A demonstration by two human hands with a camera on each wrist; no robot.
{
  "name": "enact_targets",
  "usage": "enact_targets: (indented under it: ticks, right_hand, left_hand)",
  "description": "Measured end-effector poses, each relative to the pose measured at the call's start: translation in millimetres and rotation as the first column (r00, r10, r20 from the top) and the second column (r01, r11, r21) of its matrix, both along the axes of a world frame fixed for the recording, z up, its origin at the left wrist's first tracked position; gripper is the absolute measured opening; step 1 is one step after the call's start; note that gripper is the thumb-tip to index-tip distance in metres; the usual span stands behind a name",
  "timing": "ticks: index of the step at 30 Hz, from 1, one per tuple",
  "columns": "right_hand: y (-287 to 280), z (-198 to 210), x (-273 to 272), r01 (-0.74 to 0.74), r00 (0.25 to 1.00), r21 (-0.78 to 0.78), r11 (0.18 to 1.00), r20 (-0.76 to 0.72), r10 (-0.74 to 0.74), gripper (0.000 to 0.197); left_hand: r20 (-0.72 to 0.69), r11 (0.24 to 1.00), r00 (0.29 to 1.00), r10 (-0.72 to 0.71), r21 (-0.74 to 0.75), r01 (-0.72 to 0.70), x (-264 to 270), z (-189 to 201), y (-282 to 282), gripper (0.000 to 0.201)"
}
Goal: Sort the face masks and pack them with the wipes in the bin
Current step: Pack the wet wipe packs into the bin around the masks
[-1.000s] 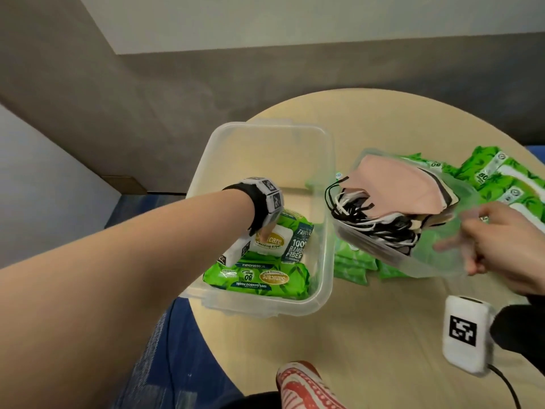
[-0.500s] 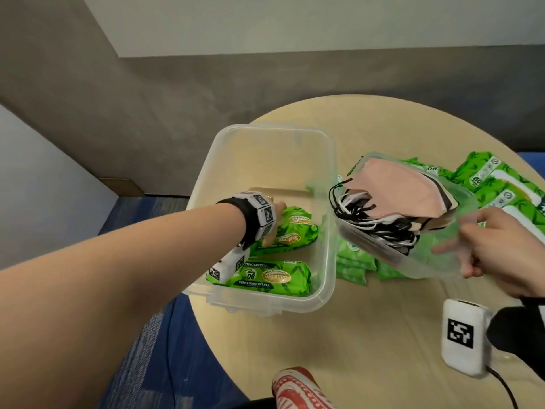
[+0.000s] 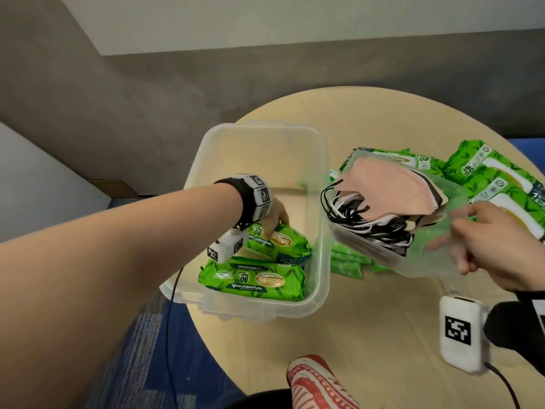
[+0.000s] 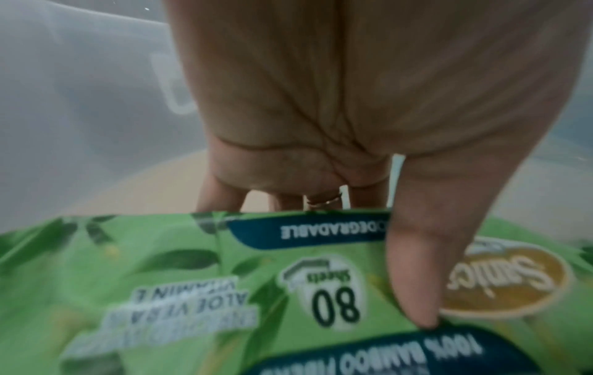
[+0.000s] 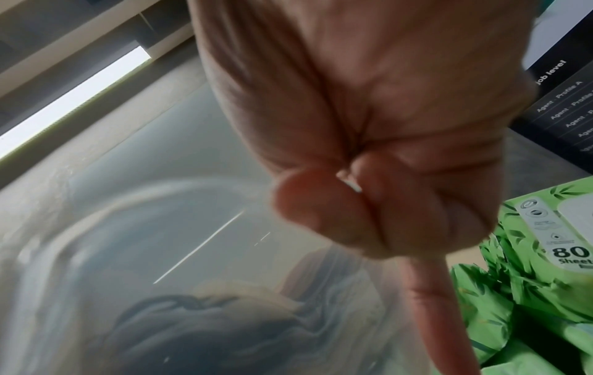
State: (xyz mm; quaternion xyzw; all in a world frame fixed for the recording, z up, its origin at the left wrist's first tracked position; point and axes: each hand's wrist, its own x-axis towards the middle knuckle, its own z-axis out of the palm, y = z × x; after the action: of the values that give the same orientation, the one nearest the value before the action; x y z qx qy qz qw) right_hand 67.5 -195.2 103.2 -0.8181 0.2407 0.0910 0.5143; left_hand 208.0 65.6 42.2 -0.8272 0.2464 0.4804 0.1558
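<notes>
A clear plastic bin (image 3: 323, 219) stands on the round table with two green wipes packs lying in it. The near pack (image 3: 253, 280) lies along the front wall. My left hand (image 3: 272, 224) reaches into the bin and grips the far pack (image 3: 283, 246), thumb (image 4: 417, 279) on its printed top and fingers behind its far edge. To the right, my right hand (image 3: 483, 246) pinches a clear packet of face masks (image 3: 389, 208) and holds it tilted above the table. A pink mask lies on top, with black and white ear loops hanging at the packet's left end.
Several more green wipes packs (image 3: 501, 178) lie at the table's right side, and others (image 3: 348, 261) under the mask packet. Bare tabletop (image 3: 368, 335) spreads in front of the bin. A red-and-white shoe (image 3: 318, 382) shows at the bottom edge. Blue carpet lies left.
My left hand has laid the tilted wipes pack flat in the bin behind the first pack. The right hand and mask packet have barely moved.
</notes>
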Motion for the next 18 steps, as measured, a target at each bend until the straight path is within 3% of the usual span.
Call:
enact_targets:
  ticks: [6, 12, 16, 18]
  right_hand:
    - [5.2, 3.1, -0.8, -0.001, 1.000, -0.043, 0.999, 0.013, 0.002, 0.015]
    - [3.6, 2.3, -3.7, 0.006, 1.000, -0.052, 0.999, 0.003, -0.005, 0.019]
    - [2.9, 1.9, -4.0, 0.011, 1.000, -0.047, 0.999, -0.002, -0.011, 0.019]
    - [2.0, 1.3, -4.1, 0.015, 1.000, -0.053, 0.998, 0.009, -0.014, 0.023]
  left_hand:
    - [-0.008, 0.992, 0.997, 0.080, 0.097, -0.079, -15.5, -15.7, 11.1, 0.081]
    - [0.024, 0.971, 0.971, 0.239, -0.014, -0.238, -19.0, -8.3, 17.3, 0.085]
    - [0.007, 0.992, 0.992, 0.124, 0.013, -0.124, -35.5, -6.3, 11.8, 0.113]
    - [0.024, 0.997, 0.998, 0.065, 0.045, -0.066, -42.7, -10.3, 9.3, 0.117]
